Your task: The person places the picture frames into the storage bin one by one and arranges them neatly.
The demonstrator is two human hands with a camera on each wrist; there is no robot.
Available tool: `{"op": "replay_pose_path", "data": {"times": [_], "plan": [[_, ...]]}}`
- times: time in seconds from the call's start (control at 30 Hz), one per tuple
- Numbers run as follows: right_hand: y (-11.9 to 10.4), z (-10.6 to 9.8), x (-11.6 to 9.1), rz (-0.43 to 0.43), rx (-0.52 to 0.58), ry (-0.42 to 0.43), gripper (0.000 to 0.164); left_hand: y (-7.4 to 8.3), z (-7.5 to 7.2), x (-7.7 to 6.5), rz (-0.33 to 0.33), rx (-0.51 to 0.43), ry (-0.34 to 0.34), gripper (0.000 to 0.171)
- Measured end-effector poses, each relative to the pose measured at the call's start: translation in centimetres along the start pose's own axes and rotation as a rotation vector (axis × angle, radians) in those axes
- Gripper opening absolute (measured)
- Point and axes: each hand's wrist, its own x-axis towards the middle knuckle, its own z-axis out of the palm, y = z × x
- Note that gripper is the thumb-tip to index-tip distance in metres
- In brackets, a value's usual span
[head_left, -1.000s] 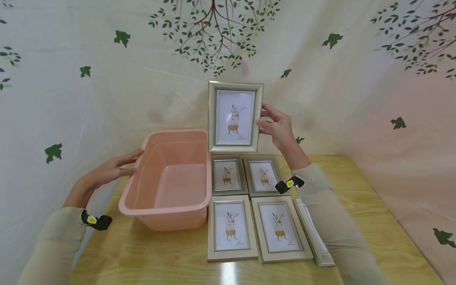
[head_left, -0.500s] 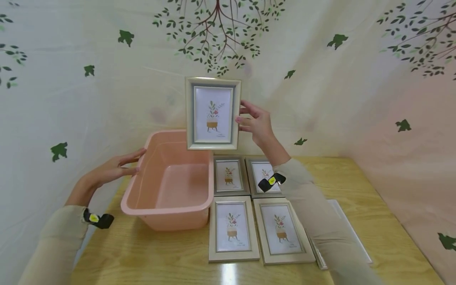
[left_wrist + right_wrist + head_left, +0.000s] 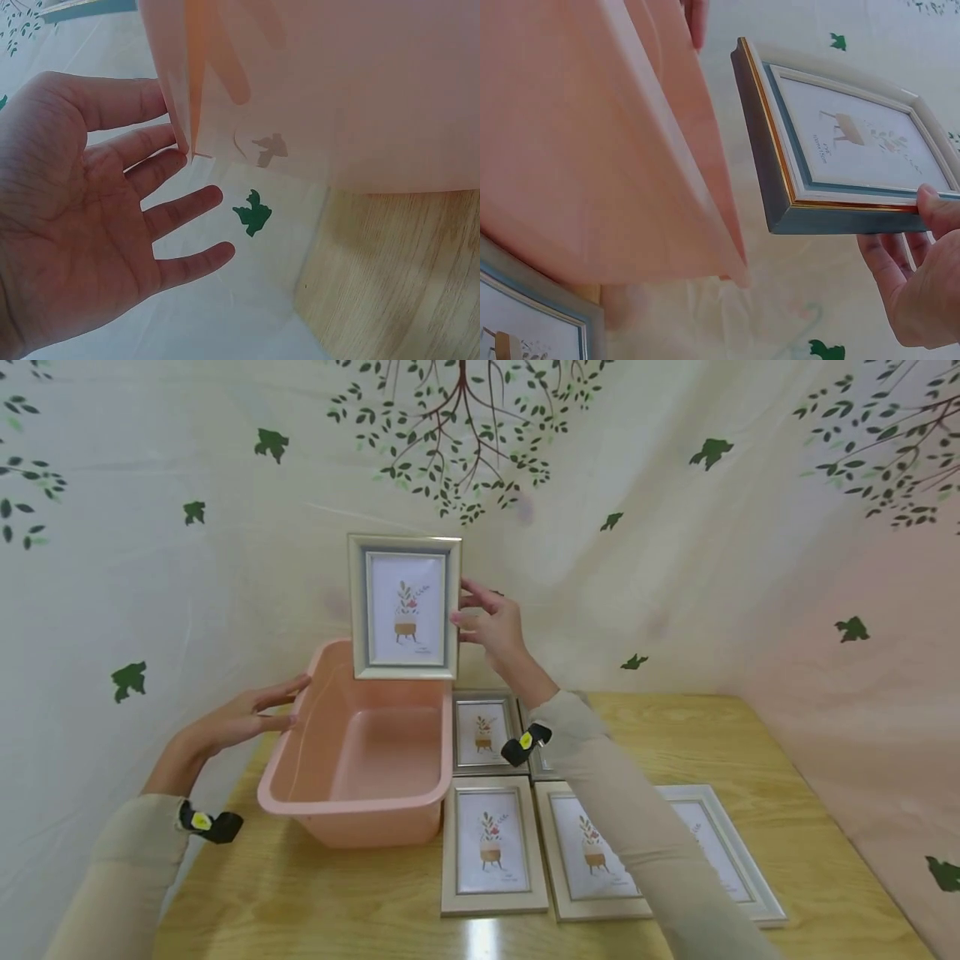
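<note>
My right hand [image 3: 495, 625] grips a picture frame [image 3: 405, 607] by its right edge, thumb in front and fingers behind. The frame is upright in the air over the far side of a pink plastic basin [image 3: 360, 807]. In the right wrist view, the held picture frame [image 3: 772, 172] has a pale border with a gold line and blue-grey sides. At the basin's left rim, my left hand [image 3: 240, 720] holds on with thumb and fingertips. The left wrist view shows the left hand [image 3: 82, 202] with its lower two fingers stretched out, apart from the basin.
To the right of the basin, several picture frames lie face up on the wooden table [image 3: 337, 902]: a grey frame [image 3: 486, 768] behind, a cream frame [image 3: 495, 903] in front, and a white frame [image 3: 750, 860] farther right. My right forearm partly covers some. A printed cloth [image 3: 645, 568] hangs behind.
My right hand has carried the upright picture frame leftward, from above the lying frames to over the basin. The left hand keeps its place on the rim.
</note>
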Motion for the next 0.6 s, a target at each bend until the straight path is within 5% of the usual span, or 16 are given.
{"op": "replay_pose_path", "data": {"times": [0.3, 0.6], "plan": [[1.5, 2.4, 0.2, 0.024, -0.017, -0.008, 0.058, 0.2, -0.1, -0.1, -0.005, 0.008, 0.005, 0.077], [3.1, 3.5, 0.6, -0.038, -0.199, -0.034, 0.056, 0.5, -0.3, -0.4, 0.039, 0.032, -0.001, 0.074]]}}
